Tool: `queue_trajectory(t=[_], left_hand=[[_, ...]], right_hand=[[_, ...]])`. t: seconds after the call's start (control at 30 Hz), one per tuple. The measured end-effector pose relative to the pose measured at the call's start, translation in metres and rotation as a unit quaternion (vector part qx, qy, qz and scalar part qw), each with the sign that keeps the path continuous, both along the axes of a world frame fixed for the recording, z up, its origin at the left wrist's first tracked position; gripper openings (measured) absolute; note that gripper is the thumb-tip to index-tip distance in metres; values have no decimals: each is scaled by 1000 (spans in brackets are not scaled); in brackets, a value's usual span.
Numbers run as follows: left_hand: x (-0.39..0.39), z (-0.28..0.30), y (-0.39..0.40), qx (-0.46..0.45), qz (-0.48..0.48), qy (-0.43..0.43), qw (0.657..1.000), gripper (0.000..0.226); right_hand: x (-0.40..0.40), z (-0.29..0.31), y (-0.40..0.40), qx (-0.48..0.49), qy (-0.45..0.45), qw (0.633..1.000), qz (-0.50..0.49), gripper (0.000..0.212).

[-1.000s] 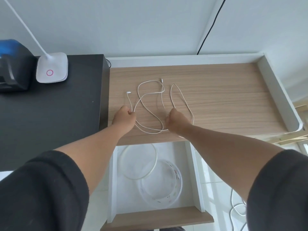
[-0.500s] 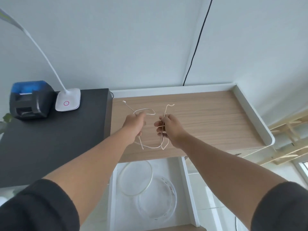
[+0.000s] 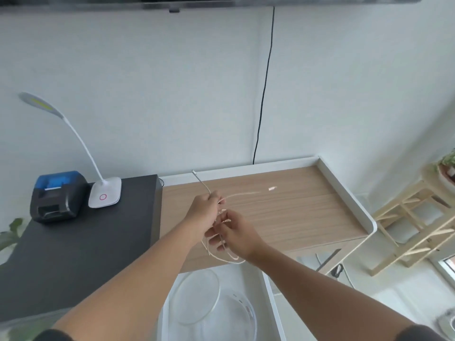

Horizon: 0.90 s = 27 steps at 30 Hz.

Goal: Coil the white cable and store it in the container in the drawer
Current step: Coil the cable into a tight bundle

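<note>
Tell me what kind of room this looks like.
Probably a home office or study corner: a desk lamp beside a small printer, and a wooden desk with an open drawer.

Lamp [image 3: 104, 193] right of printer [image 3: 57, 195]; container [image 3: 236, 316] seemingly in drawer [image 3: 272, 301].

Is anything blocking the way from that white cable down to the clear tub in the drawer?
Nothing visible blocks it. Both the left hand and right hand hold the white cable above the open drawer, and the clear container sits uncovered, its lid leaning aside.
</note>
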<state>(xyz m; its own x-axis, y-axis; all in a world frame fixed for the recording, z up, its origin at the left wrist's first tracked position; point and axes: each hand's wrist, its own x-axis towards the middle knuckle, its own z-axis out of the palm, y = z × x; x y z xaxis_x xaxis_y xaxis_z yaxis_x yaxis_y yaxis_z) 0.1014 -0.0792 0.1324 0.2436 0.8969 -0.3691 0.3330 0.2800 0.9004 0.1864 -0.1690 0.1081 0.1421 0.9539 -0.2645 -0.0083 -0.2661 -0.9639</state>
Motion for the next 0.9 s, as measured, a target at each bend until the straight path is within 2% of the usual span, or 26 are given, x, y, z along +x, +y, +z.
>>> queue_trajectory(t=[0.07, 0.17, 0.27, 0.4, 0.6, 0.73, 0.9], left_hand=[[3, 7, -6, 49, 1, 1, 999, 36], [6, 26, -11, 116, -9, 18, 993, 40], [9, 50, -13, 142, -8, 28, 989, 44], [12, 73, -15, 170, -26, 14, 985, 45], [13, 105, -20, 196, -52, -81, 976, 42], [10, 117, -19, 206, -55, -111, 971, 39], [8, 132, -9, 240, -72, -103, 963, 35]], right_hand=[[7, 12, 1, 26, -46, 998, -38, 14], [17, 37, 6, 92, -13, 988, -123, 31], [22, 62, 14, 133, 31, 979, -148, 39], [26, 95, 27, 154, 54, 975, -154, 30], [43, 143, 45, 190, 100, 966, -146, 30], [57, 175, 54, 203, 197, 948, -145, 27], [76, 219, 65, 235, 288, 919, -134, 23]])
